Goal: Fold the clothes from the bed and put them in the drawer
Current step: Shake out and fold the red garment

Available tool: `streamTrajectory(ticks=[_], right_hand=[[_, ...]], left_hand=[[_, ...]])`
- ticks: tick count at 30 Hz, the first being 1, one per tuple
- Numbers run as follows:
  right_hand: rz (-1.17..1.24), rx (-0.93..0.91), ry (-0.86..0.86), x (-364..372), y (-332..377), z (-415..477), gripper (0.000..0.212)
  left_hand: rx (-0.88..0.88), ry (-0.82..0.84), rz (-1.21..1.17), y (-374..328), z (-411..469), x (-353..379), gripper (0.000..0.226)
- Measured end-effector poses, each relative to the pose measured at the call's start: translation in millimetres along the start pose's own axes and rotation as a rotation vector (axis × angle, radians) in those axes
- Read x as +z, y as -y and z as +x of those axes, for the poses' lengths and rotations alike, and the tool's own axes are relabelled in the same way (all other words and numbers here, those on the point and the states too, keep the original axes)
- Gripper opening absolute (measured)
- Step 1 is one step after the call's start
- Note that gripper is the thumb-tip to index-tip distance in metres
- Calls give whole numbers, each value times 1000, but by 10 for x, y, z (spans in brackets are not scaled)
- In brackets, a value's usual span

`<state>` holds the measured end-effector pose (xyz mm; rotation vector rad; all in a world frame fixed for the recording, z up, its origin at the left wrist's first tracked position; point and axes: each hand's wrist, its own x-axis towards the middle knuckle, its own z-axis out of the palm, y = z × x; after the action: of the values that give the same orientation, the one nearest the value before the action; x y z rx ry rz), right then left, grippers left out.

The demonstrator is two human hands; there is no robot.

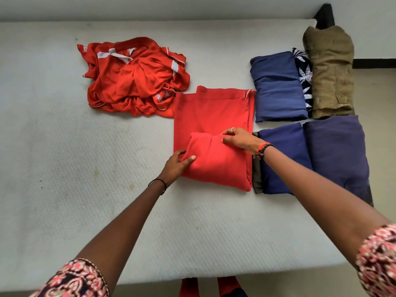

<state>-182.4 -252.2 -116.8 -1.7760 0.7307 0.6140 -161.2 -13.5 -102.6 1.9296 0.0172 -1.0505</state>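
A red garment (214, 112) lies flat on the white mattress (85, 168), its near end folded up into a thick layer. My left hand (176, 166) grips the left edge of that fold, thumb on top and fingers under it. At the fold's far right corner my right hand (240, 139) pinches the cloth with curled fingers. A crumpled red jersey with white trim (135, 78) sits unfolded at the back left.
Folded clothes lie to the right: a blue piece (278, 86), a dark leaf-print piece (304, 78), an olive piece (331, 71), and two navy pieces (285, 157) (338, 151) nearer me. The mattress's front edge (192, 277) runs just below my arms.
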Motion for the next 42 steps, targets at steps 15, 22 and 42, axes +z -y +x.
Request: streamTrajectory(ticks=[15,22,42], right_hand=[[-382,-451,-355,487,-231,-69,39],[-251,-290,-516,569,-313,-114,36],[-444,-451,-730,669,-136,-195,44]], left_hand=[[-31,-298,-202,176,-151,95,42],[-64,-245,-102,-105,397,42,41],[477,-606,256,-349,475,128,30]])
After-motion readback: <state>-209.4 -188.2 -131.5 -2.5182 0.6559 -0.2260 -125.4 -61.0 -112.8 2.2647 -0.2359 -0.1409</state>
